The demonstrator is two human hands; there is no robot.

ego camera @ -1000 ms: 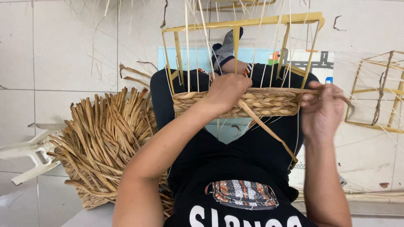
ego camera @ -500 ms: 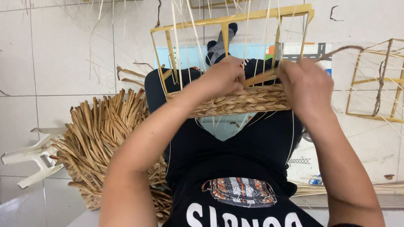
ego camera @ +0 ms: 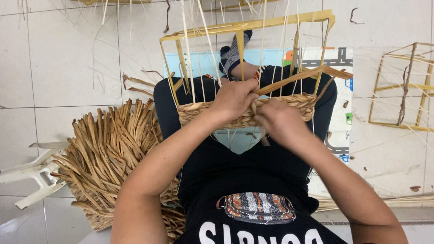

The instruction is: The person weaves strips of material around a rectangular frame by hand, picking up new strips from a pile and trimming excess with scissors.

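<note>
Up close, both hands meet at the woven band point(ego camera: 244, 113) of a half-made basket that rests across the person's lap. The left hand point(ego camera: 235, 98) is curled over the top edge of the band, fingers closed down on the weave. Just beside it, touching it at the knuckles, the right hand point(ego camera: 281, 121) is pinched shut on a flat brown strand point(ego camera: 302, 76), which runs from the grip up and away to the right, past the frame's far post. A short end of the strand hangs down below the right hand.

Above the two hands rises the yellow wooden frame point(ego camera: 246, 26), with thin pale stakes point(ego camera: 190, 58) standing up from the band between its posts. To the left of the left forearm lies a heap of dried strands point(ego camera: 106, 158) on the tiled floor point(ego camera: 68, 68). Beyond that heap is a white plastic stool point(ego camera: 31, 174). Well off to the right of the right hand stands a second bare frame point(ego camera: 402, 86).
</note>
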